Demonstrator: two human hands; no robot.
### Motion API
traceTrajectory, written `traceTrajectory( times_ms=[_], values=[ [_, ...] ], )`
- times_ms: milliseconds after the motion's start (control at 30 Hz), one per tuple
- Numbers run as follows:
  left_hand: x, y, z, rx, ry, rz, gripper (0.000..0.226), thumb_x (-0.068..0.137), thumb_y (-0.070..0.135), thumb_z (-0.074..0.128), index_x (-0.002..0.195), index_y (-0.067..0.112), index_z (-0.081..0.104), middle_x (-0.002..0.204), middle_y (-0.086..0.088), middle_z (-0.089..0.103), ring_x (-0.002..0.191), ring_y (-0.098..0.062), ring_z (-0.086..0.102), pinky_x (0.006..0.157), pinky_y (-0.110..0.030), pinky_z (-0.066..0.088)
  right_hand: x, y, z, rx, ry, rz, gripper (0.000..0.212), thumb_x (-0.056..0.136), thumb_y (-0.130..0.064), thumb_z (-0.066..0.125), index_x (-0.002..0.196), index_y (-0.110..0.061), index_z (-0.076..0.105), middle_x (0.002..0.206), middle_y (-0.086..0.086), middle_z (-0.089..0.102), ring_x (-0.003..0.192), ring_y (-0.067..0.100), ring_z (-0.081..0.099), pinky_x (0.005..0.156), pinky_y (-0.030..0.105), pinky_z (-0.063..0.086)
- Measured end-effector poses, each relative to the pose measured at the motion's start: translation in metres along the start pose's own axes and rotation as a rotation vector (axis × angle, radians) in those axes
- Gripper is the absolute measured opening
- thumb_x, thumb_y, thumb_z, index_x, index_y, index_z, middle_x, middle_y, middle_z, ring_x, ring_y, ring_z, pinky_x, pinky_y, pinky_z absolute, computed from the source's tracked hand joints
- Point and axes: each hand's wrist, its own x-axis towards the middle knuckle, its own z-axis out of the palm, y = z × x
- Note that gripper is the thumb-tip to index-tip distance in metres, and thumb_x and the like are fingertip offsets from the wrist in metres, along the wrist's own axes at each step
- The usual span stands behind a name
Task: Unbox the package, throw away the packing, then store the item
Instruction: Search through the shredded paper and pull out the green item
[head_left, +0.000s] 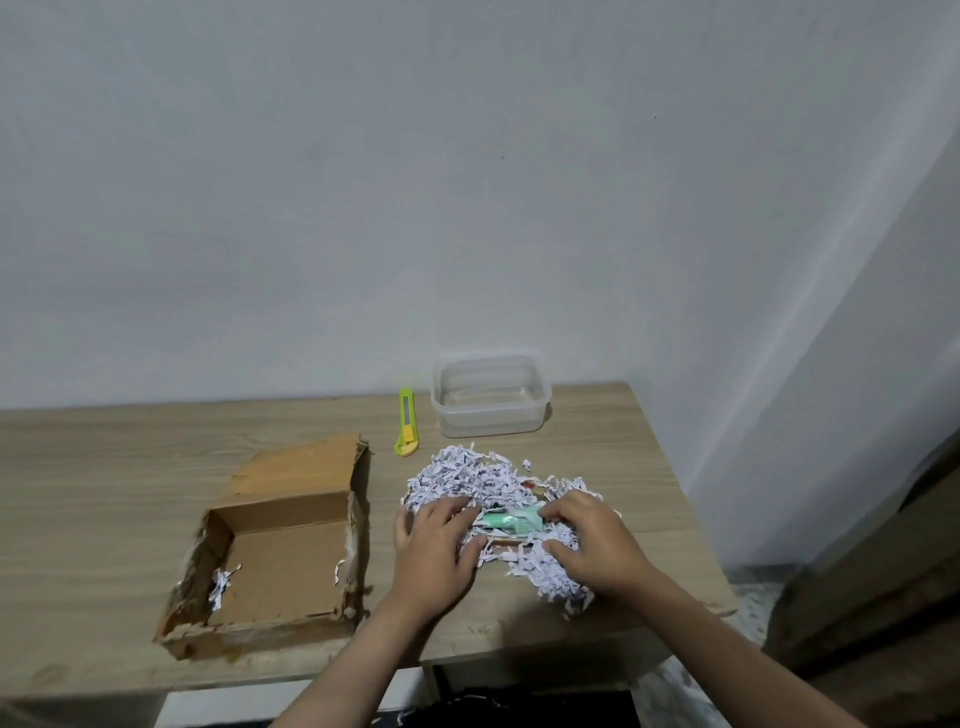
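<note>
Tabletop (597, 447): green item (511, 521) between hands' grips.

Cardboard box (275, 551) is seen opened at approx. 9 o'clock of the shredded paper, flap folded back toward 12 o'clock, edges torn; a few paper scraps are left inside at its left wall. Shredded white paper packing (488, 488) is heaped on the table (104, 467) right of the box, spread from 11 to 5 o'clock. A mint-green item (511, 521) is partly uncovered at the heap's centre, lying flat, long axis approx. 9-to-3 o'clock; its type can't be told.
</note>
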Motion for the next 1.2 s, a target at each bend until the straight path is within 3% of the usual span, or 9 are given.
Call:
traceTrajectory(
  times_ms=[133, 233, 333, 467, 733, 867, 1033, 1200],
  values=[
    [-0.004, 0.001, -0.002, -0.009, 0.041, 0.01, 0.057, 0.08, 0.057, 0.039, 0.133, 0.036, 0.044, 0.137, 0.012, 0.043, 0.129, -0.011, 0.034, 0.108, -0.046, 0.008, -0.001, 0.003, -0.005, 0.005, 0.006, -0.017, 0.034, 0.076, -0.032, 0.063, 0.109, -0.025, 0.061, 0.1, -0.016, 0.051, 0.098, 0.009, 0.054, 0.09, 0.036, 0.046],
    [-0.008, 0.005, -0.003, -0.071, 0.087, 0.058, 0.054, 0.08, 0.058, 0.047, 0.131, 0.041, 0.043, 0.142, 0.01, 0.036, 0.131, -0.011, 0.026, 0.108, -0.046, 0.009, 0.0, -0.005, -0.006, 0.068, 0.183, -0.043, 0.029, 0.076, -0.029, 0.061, 0.104, -0.025, 0.061, 0.098, -0.016, 0.054, 0.095, 0.006, 0.053, 0.087, 0.035, 0.045],
    [-0.009, 0.007, -0.001, -0.067, 0.099, 0.08, 0.046, 0.084, 0.058, 0.041, 0.129, 0.046, 0.044, 0.143, 0.011, 0.037, 0.13, -0.011, 0.027, 0.109, -0.051, 0.016, 0.006, -0.023, -0.002, 0.107, 0.331, -0.14, 0.017, 0.078, -0.019, 0.06, 0.096, -0.022, 0.062, 0.091, -0.01, 0.06, 0.092, 0.011, 0.055, 0.081, 0.033, 0.045],
    [-0.01, 0.0, 0.007, -0.04, 0.13, 0.016, 0.043, 0.088, 0.058, 0.033, 0.125, 0.046, 0.05, 0.14, 0.012, 0.043, 0.127, -0.01, 0.029, 0.106, -0.045, 0.013, 0.018, -0.04, 0.012, 0.027, 0.162, -0.216, 0.012, 0.085, -0.02, 0.056, 0.092, -0.021, 0.066, 0.091, -0.006, 0.066, 0.095, 0.013, 0.054, 0.086, 0.033, 0.041],
    [-0.017, -0.015, 0.017, -0.018, 0.157, -0.078, 0.04, 0.087, 0.053, 0.038, 0.118, 0.04, 0.058, 0.136, 0.01, 0.05, 0.122, -0.016, 0.042, 0.1, -0.054, 0.027, 0.034, -0.051, 0.018, -0.225, -0.037, -0.093, 0.027, 0.084, -0.04, 0.058, 0.108, -0.029, 0.065, 0.105, -0.005, 0.057, 0.112, 0.019, 0.043, 0.101, 0.039, 0.031],
    [-0.017, -0.017, 0.02, -0.03, 0.153, -0.077, 0.035, 0.085, 0.049, 0.042, 0.113, 0.038, 0.059, 0.138, 0.009, 0.049, 0.12, -0.019, 0.044, 0.1, -0.057, 0.029, 0.042, -0.057, 0.017, -0.295, -0.099, -0.093, 0.024, 0.084, -0.037, 0.059, 0.105, -0.029, 0.065, 0.105, -0.001, 0.055, 0.113, 0.023, 0.042, 0.109, 0.043, 0.027],
    [-0.017, -0.017, 0.02, -0.055, 0.161, -0.073, 0.033, 0.085, 0.048, 0.044, 0.112, 0.038, 0.059, 0.138, 0.01, 0.048, 0.122, -0.018, 0.044, 0.103, -0.057, 0.026, 0.043, -0.064, 0.008, -0.235, -0.076, -0.064, 0.014, 0.077, -0.036, 0.064, 0.088, -0.029, 0.066, 0.098, -0.007, 0.06, 0.108, 0.021, 0.045, 0.098, 0.041, 0.032],
    [-0.016, -0.018, 0.02, -0.057, 0.155, -0.073, 0.035, 0.084, 0.046, 0.046, 0.115, 0.038, 0.059, 0.139, 0.01, 0.047, 0.123, -0.019, 0.042, 0.104, -0.059, 0.025, 0.036, -0.067, -0.01, -0.1, 0.003, -0.018, 0.016, 0.071, -0.037, 0.069, 0.086, -0.031, 0.067, 0.094, -0.013, 0.059, 0.101, 0.013, 0.045, 0.092, 0.035, 0.032]
  ],
)
